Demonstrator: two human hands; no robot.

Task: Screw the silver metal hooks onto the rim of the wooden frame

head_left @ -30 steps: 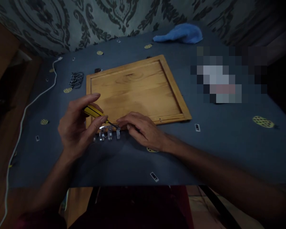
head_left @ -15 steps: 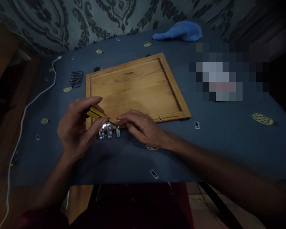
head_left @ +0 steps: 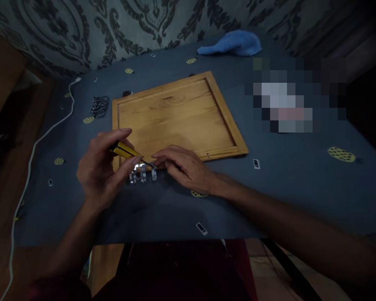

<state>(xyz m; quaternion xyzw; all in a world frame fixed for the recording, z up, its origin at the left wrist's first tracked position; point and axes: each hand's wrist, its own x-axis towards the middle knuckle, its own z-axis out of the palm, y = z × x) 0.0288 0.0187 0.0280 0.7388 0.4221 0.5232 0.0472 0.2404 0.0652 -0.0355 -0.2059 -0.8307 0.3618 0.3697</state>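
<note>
Hold the yellow screwdriver [head_left: 124, 151] as now, with the left hand [head_left: 103, 167] closed around its handle and the tip down at the right end of the metal hook rack [head_left: 142, 172]. Press with the right hand [head_left: 184, 167] flat, fingers stretched onto that end, gripping nothing. Mind the place of the rack: against the near edge of the wooden board [head_left: 175, 113], on the tabletop [head_left: 285, 184]. Better to turn slowly and keep the shaft in line, since slipping seems likely in this dim light.

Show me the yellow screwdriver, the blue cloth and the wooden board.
yellow screwdriver [head_left: 123, 149]: head view, on its handle.
blue cloth [head_left: 230, 43]: head view, its middle.
wooden board [head_left: 175, 117]: head view, its bare centre.
</note>
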